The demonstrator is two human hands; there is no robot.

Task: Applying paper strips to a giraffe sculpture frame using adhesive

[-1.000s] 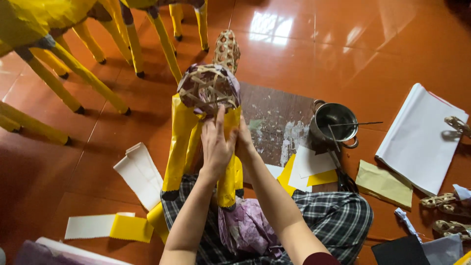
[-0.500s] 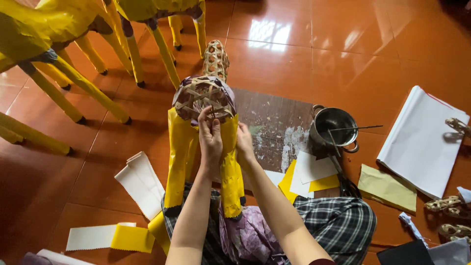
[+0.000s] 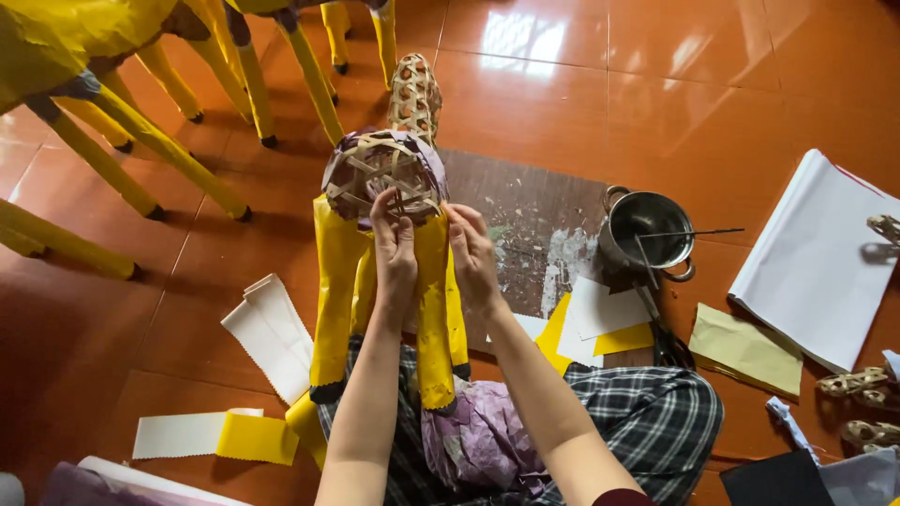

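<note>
Both hands — left hand (image 3: pixel 397 245), right hand (image 3: pixel 472 255) — on woven frame (image 3: pixel 382 172); open floor (image 3: pixel 562 84) beyond

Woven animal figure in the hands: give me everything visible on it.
The woven animal figure is an open lattice of pale bamboo-like strips, its rounded body partly covered in purple paper. A woven neck or head points away from the person. Its four legs are wrapped in glossy yellow paper with dark tips and point back toward the person's lap. The left hand and right hand both touch the body's near end. It lies over the checked lap and orange tiled floor.
</note>
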